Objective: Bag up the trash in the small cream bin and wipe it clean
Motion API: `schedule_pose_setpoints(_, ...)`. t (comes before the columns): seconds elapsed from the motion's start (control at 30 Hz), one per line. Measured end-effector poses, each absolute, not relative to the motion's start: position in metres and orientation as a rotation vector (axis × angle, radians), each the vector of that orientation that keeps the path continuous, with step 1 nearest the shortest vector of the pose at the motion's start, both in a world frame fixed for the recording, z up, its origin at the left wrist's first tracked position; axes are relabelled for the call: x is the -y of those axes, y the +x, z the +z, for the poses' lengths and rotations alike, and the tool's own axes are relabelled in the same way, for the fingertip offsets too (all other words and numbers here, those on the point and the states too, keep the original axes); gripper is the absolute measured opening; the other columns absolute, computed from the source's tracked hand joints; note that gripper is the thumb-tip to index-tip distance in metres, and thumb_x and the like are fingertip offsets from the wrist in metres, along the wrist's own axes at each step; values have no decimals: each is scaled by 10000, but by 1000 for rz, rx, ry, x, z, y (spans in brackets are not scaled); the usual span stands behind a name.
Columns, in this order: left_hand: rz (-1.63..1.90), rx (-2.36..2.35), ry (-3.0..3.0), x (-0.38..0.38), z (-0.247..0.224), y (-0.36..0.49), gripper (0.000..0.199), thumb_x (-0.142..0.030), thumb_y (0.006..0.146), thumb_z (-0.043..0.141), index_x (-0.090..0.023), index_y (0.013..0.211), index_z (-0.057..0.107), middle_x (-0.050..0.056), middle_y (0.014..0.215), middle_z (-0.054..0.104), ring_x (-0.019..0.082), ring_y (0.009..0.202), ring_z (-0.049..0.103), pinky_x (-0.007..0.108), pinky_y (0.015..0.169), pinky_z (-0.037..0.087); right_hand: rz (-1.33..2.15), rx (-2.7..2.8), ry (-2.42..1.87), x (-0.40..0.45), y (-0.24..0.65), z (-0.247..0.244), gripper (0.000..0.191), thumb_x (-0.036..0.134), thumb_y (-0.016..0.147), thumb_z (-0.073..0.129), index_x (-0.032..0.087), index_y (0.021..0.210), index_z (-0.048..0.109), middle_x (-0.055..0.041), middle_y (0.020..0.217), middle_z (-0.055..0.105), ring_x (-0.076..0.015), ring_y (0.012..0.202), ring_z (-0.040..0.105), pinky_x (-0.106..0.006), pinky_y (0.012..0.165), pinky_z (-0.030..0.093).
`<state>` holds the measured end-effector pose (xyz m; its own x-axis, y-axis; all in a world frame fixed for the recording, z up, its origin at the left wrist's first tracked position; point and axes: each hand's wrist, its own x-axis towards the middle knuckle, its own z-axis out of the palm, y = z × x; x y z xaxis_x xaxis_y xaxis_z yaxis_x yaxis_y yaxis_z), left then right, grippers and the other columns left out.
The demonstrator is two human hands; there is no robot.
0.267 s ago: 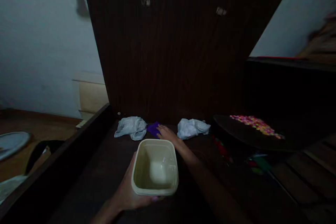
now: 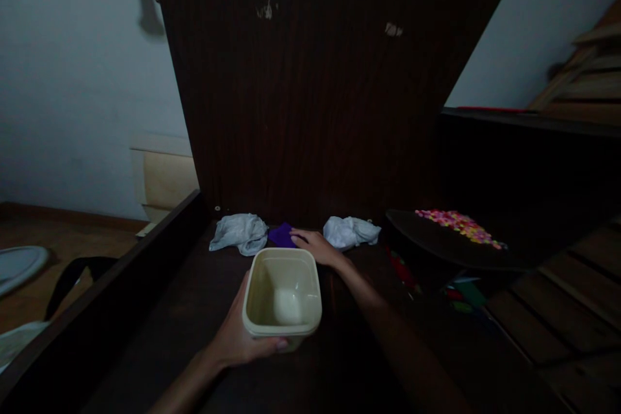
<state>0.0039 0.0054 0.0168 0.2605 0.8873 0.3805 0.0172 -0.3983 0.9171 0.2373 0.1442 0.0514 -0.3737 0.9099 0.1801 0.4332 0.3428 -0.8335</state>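
In my left hand [image 2: 240, 336] is an empty cream plastic container [image 2: 282, 320], its open top tilted toward me. The fingers wrap round its left side and the thumb lies along the near side. My right hand [image 2: 317, 248] stretches forward past the container. Its fingers are extended, and their tips touch or lie over the right edge of a purple cloth-like piece [image 2: 281, 235]. A crumpled pale plastic bag [image 2: 240, 233] lies just left of the purple piece, and a second white bag [image 2: 352, 232] lies right of my right hand.
A tall dark wooden panel [image 2: 310, 97] rises behind the dark surface [image 2: 179, 310]. A low side board [image 2: 121, 278] bounds the left. At right, a dark curved piece [image 2: 427, 239] carries pink and yellow bits [image 2: 460, 225], with red and green items [image 2: 405, 270] below it.
The view has shifted slightly. My right hand stays at the purple piece with its fingers a little more spread. The container is still in my left hand, slightly higher in view.
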Motion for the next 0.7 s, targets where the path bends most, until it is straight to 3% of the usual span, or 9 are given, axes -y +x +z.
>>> schedule_pose_setpoints(0.17,1222,-793,1626,-13,25,9,1224,-590,581,904,-169,1562,304,208,1349,613,398,1244,609,598,1088,474,1103,1685,-1033,-99,252,65,734,798,918,347,237,1232,702,-118,1319,699,-274,1209,666,-499,1063,487)
schedule_pose_setpoints(0.33,1232,-776,1648,-26,31,18,1233,-554,552,932,-160,1547,320,212,1341,617,410,1262,595,599,1096,463,1290,1107,-894,-55,248,55,671,804,780,618,260,1157,726,-109,1338,692,-296,1309,595,-518,1153,380)
schedule_pose_setpoints(0.53,1278,-746,1638,-34,27,30,1210,-564,572,917,-149,1537,315,228,1378,588,422,1290,577,604,1108,452,1276,909,-715,-28,211,40,672,793,822,572,270,1213,731,-60,1330,702,-279,1299,598,-457,1155,402)
schedule_pose_setpoints(0.7,1328,-739,1591,-32,17,37,1205,-597,592,892,-153,1542,298,225,1375,592,418,1275,591,602,1096,467,1180,746,-736,-32,186,11,691,805,807,547,223,1091,791,-74,1078,794,-288,1260,625,-476,1117,442)
